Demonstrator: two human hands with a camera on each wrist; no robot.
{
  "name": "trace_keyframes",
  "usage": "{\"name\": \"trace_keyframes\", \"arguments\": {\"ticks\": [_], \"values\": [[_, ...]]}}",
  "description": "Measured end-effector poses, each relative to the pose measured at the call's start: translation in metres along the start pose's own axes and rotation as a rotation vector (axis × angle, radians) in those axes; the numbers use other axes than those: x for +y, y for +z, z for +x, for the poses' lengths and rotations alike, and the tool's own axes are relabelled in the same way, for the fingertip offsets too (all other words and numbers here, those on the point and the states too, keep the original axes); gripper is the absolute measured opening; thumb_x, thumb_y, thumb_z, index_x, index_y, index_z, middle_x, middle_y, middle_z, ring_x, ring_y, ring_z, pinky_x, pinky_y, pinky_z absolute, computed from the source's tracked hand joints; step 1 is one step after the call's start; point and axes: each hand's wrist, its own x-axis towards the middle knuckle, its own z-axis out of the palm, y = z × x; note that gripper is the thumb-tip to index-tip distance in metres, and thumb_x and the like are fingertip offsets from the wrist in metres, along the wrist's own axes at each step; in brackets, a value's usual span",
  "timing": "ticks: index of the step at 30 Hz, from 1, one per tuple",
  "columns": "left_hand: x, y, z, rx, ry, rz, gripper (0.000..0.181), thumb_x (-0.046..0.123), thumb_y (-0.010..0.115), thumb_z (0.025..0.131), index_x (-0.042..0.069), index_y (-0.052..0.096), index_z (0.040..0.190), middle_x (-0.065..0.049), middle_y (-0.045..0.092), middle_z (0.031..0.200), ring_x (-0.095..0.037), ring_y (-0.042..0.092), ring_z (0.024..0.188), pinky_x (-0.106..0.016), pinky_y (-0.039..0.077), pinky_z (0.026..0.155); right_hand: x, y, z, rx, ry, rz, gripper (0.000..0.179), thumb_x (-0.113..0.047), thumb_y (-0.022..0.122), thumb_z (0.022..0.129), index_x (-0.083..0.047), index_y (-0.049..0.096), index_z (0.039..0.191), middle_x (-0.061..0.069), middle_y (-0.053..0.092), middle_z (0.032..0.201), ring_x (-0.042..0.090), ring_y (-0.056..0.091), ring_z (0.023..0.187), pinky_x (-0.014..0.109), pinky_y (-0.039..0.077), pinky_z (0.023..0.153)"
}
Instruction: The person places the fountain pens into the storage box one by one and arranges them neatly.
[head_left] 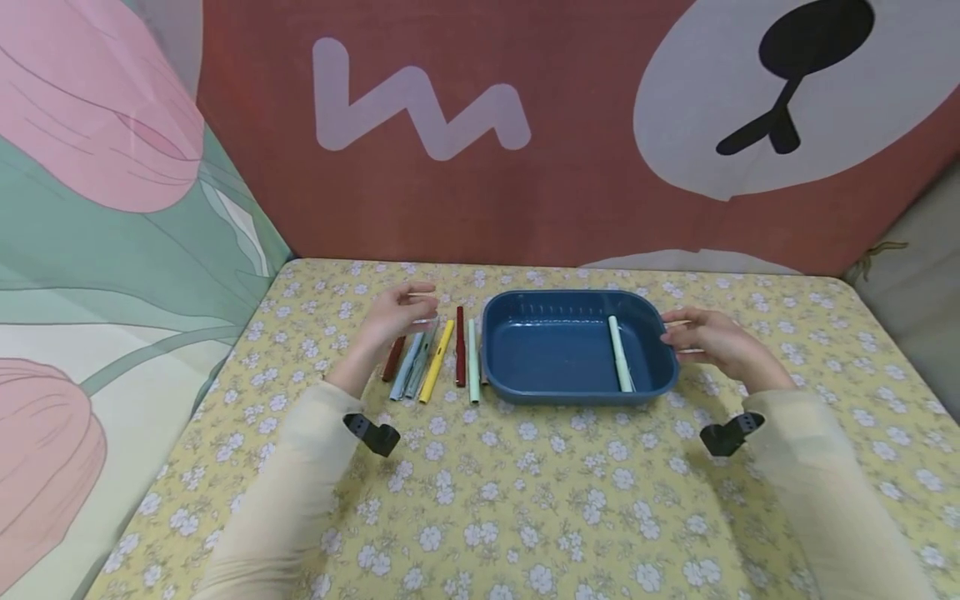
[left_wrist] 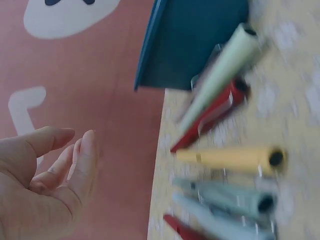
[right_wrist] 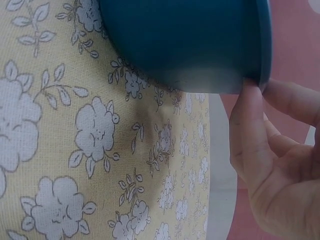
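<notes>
My left hand is empty, fingers apart; my right hand pinches the blue tray. Inside: one pale-green marker. Not yet inside: other markers, count unclear.

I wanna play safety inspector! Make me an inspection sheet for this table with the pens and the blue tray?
Surface: yellow flowered cloth.
Blue tray: upright, with a pale green pen lying inside towards its right end.
Loose pens: side by side left of the tray; red, yellow, light blue and green among them.
Clutter: nothing seen.
Left hand: hovers by the loose pens, holding nothing.
Right hand: pinches the tray's right rim.
Cables: nothing seen.
Surroundings: reddish backdrop behind, tulip backdrop at left.
</notes>
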Motion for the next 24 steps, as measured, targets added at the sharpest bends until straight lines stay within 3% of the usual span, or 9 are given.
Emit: {"name": "trace_keyframes", "arguments": {"ticks": [4, 8, 12, 16, 24], "values": [[-0.008, -0.018, -0.004, 0.030, -0.015, 0.068, 0.046, 0.011, 0.048, 0.100, 0.004, 0.039, 0.144, -0.025, 0.045, 0.140, -0.029, 0.056, 0.118, -0.031, 0.055, 0.096, 0.000, 0.001, 0.000, 0.003, 0.004, -0.007, 0.059, -0.023, 0.050, 0.099, 0.004, 0.026, 0.146, 0.017, 0.048, 0.128, -0.007, 0.057, 0.084, 0.021, 0.056, 0.080], [-0.016, -0.030, -0.006, 0.048, -0.040, 0.112, 0.047, 0.012, 0.049, 0.100, 0.004, 0.038, 0.145, -0.025, 0.045, 0.139, -0.034, 0.054, 0.120, -0.042, 0.049, 0.104, 0.000, 0.001, 0.001, 0.005, 0.008, -0.010, 0.060, -0.024, 0.050, 0.100, 0.004, 0.026, 0.146, 0.024, 0.042, 0.136, -0.007, 0.056, 0.085, 0.021, 0.056, 0.080], [-0.025, -0.039, -0.007, 0.041, -0.058, 0.159, 0.047, 0.012, 0.047, 0.100, 0.002, 0.037, 0.145, -0.026, 0.045, 0.140, -0.039, 0.049, 0.126, -0.043, 0.048, 0.105, -0.001, 0.001, 0.001, 0.010, 0.016, -0.013, 0.059, -0.024, 0.050, 0.100, 0.004, 0.026, 0.146, 0.023, 0.044, 0.135, -0.006, 0.056, 0.086, 0.021, 0.056, 0.081], [-0.034, -0.045, -0.008, 0.037, -0.063, 0.222, 0.048, 0.014, 0.048, 0.100, 0.000, 0.038, 0.145, -0.026, 0.046, 0.138, -0.037, 0.052, 0.122, -0.042, 0.050, 0.103, -0.001, 0.001, 0.001, 0.014, 0.023, -0.017, 0.059, -0.024, 0.050, 0.099, 0.003, 0.027, 0.146, 0.020, 0.048, 0.132, -0.004, 0.056, 0.087, 0.022, 0.056, 0.082], [-0.047, -0.053, -0.005, 0.044, -0.143, 0.241, 0.046, 0.010, 0.051, 0.098, 0.001, 0.042, 0.142, -0.025, 0.051, 0.132, -0.014, 0.063, 0.092, -0.028, 0.058, 0.087, 0.001, 0.001, 0.001, 0.016, 0.024, -0.001, 0.059, -0.024, 0.051, 0.099, 0.002, 0.028, 0.146, 0.014, 0.050, 0.127, -0.003, 0.056, 0.087, 0.021, 0.056, 0.081]]}}
